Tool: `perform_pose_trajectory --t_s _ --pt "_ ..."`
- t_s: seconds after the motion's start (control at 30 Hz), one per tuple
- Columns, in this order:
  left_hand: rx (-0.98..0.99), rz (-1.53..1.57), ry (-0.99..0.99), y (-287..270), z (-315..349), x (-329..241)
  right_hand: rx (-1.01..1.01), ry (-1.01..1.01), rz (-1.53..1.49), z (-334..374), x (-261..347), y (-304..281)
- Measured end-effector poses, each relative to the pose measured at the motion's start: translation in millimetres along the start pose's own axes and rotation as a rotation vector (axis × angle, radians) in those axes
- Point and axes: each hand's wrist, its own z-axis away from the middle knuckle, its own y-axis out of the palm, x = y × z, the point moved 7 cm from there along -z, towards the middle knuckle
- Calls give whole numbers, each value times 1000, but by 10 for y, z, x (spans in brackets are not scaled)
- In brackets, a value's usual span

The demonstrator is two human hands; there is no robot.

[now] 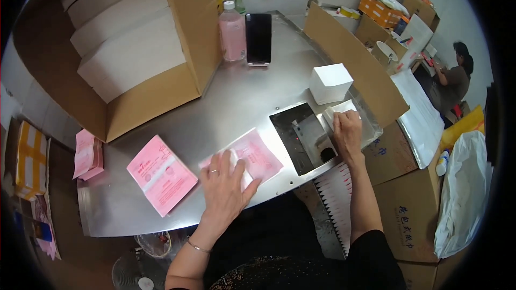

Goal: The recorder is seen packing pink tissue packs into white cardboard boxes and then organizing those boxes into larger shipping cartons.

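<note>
My left hand point(224, 185) lies with its fingers spread over a white folded tissue point(248, 179), pressing it onto a pink printed plastic wrapper point(263, 153). My right hand point(348, 133) has curled fingers at the edge of white folded tissues point(344, 108) beside a dark rectangular opening point(294, 129) in the tabletop. Part of those tissues is hidden under the fingers. Behind them stands a white stack of tissues point(330, 85). Left of my left hand is a stack of pink printed wrappers point(161, 174) with a pale band across it.
An open cardboard box point(150, 110) holding white stacks stands at the back left of the metal table point(215, 107). Beside it are a pink liquid bottle point(233, 33) and an upright phone point(258, 38). Cardboard boxes point(403, 204) line the right. A person point(454, 78) sits farther off.
</note>
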Motion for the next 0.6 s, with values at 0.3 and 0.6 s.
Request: perform_pose_trajectory --t_s 0.3,0.6 --pt "5 -64 -95 1 74 -122 -112 22 -101 58 -128 -50" --pt "157 331 -88 133 45 -66 205 -778 -518 1117 1983 -302"
